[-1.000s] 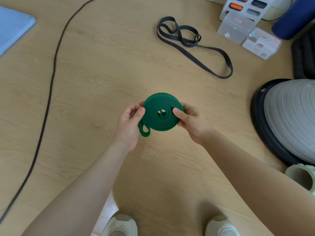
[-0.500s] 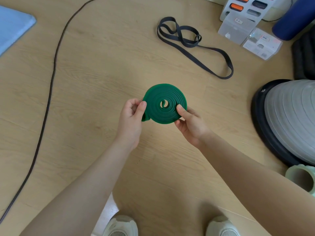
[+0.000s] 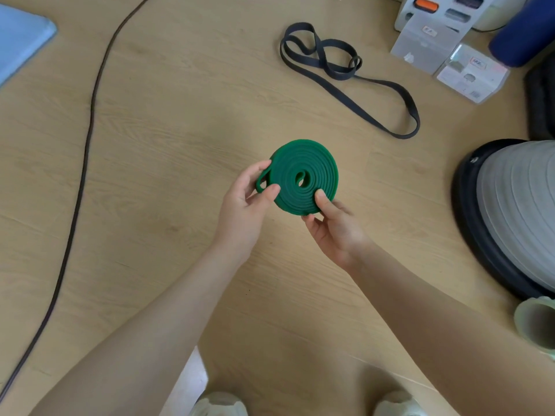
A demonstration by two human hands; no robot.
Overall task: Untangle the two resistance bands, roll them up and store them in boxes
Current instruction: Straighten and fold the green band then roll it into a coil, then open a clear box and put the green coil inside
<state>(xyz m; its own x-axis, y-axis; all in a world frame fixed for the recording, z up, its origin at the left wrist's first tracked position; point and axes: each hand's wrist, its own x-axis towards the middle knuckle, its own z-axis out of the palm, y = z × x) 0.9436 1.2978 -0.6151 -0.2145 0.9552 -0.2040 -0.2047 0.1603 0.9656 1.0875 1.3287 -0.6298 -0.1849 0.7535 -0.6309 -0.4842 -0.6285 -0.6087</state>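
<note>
The green resistance band is rolled into a flat coil and held above the wooden floor. My left hand grips its left side, where a small loose loop sticks out by the thumb. My right hand pinches the coil's lower right rim with the thumb on top. The dark grey resistance band lies unrolled on the floor beyond, looped at its left end. Two clear plastic boxes sit on the floor at the upper right.
A dark cable runs along the floor on the left. A blue mat lies at the far left. A grey balance dome with a black rim stands at the right, a pale green roller below it. My shoes show at the bottom.
The green coil has turned flatter toward the camera and the loose end loop moved up to my left thumb. My right thumb shifted to the coil's lower right rim.
</note>
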